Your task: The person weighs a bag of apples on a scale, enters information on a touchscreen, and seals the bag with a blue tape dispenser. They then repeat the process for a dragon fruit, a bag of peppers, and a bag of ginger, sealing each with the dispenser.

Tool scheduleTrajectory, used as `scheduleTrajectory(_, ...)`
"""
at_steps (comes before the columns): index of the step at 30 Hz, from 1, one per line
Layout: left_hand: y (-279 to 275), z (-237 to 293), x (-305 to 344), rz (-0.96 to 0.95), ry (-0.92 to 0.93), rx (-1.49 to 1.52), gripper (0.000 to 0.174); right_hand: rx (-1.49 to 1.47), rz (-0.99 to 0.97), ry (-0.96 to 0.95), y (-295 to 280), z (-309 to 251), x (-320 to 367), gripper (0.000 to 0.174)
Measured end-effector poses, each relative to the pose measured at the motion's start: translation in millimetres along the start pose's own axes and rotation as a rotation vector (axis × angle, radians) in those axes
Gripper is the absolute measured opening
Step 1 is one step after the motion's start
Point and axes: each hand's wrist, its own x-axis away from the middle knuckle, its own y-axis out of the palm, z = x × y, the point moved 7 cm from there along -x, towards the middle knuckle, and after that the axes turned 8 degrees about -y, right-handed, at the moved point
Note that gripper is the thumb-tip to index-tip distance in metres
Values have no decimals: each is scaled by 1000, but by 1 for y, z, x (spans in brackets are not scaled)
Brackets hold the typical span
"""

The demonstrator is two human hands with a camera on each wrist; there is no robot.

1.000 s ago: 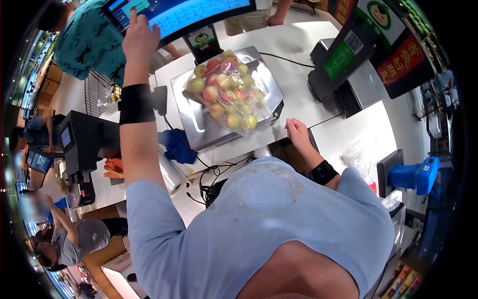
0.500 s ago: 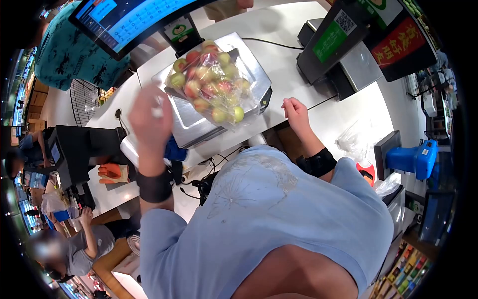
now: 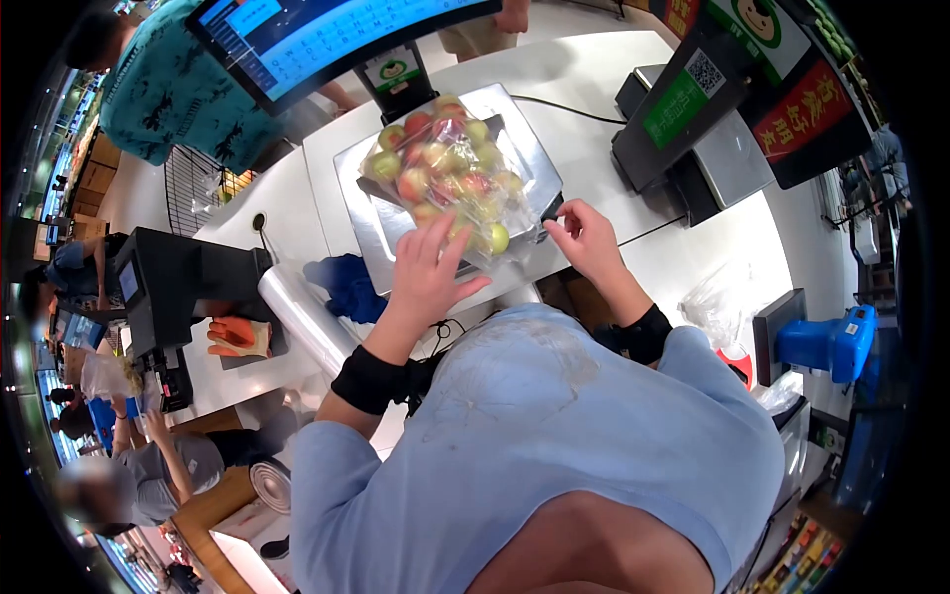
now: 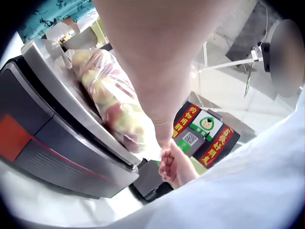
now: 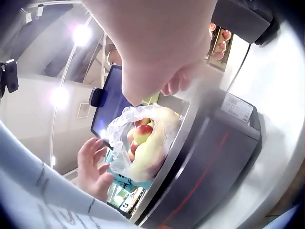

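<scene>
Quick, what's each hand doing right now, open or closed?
Left hand: open, fingers spread at the bag of fruit on the scale.
Right hand: fingers curled by the scale's corner; whether it holds anything cannot be told.

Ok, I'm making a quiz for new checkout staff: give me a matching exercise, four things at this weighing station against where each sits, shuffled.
Things: 1 bag of fruit; 2 orange glove; 3 blue cloth; 4 touchscreen.
Places: A against the near left corner of the scale; B raised behind the scale; C on the scale's steel pan; D by the black terminal.
Pairs: 1-C; 2-D; 3-A; 4-B.
</scene>
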Motion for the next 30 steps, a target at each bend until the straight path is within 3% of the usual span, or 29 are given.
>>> scheduleTrajectory(2,10,2,-10,-94,-37,-77,77,68,-33,-30,3,-24,-6,29)
scheduleTrajectory(6,37,-5,-13,-120,-67,-103,72,183,-229,22,26,-20,-12,27)
scheduleTrajectory(7,40,-3,-15,-87,-26,-104,60,183,-299,6,35,-16,-11,26)
scheduleTrajectory(8,41,-1,-15,-53,13,-105,47,182,-296,1,38,-12,-10,26)
scheduleTrajectory(9,43,-1,-15,-49,15,-108,47,170,-275,-59,38,-15,-10,23)
scheduleTrajectory(11,42,-3,-17,-34,25,-31,22,155,-248,-137,37,-22,-10,22)
scheduleTrajectory(14,34,-5,-21,19,10,58,13,88,-190,-184,32,-35,-17,17)
scheduleTrajectory(16,27,-5,-24,65,25,104,10,37,-55,-320,20,-56,-22,12)
scheduleTrajectory(18,25,-17,-27,101,-103,371,9,23,-52,-360,23,-65,-33,11)
scheduleTrajectory(20,18,-23,-31,209,-80,363,10,39,77,-554,12,-90,-43,10)
scheduleTrajectory(22,26,-51,-33,117,-586,614,12,-21,87,-582,11,-107,-56,10)
scheduleTrajectory(23,27,-57,-40,125,-579,614,12,-142,23,-544,16,-106,-66,10)
scheduleTrajectory(25,3,-75,-61,452,-529,602,19,-261,-56,-449,23,-113,-87,15)
scheduleTrajectory(27,-18,-86,-85,414,-638,623,49,-282,-131,-347,23,-134,-112,20)
scheduleTrajectory(28,-30,-89,-99,342,-584,528,64,-333,-93,-380,16,-152,-122,23)
scheduleTrajectory(30,-54,-77,-128,297,-333,450,76,-335,-69,-493,14,-167,-145,24)
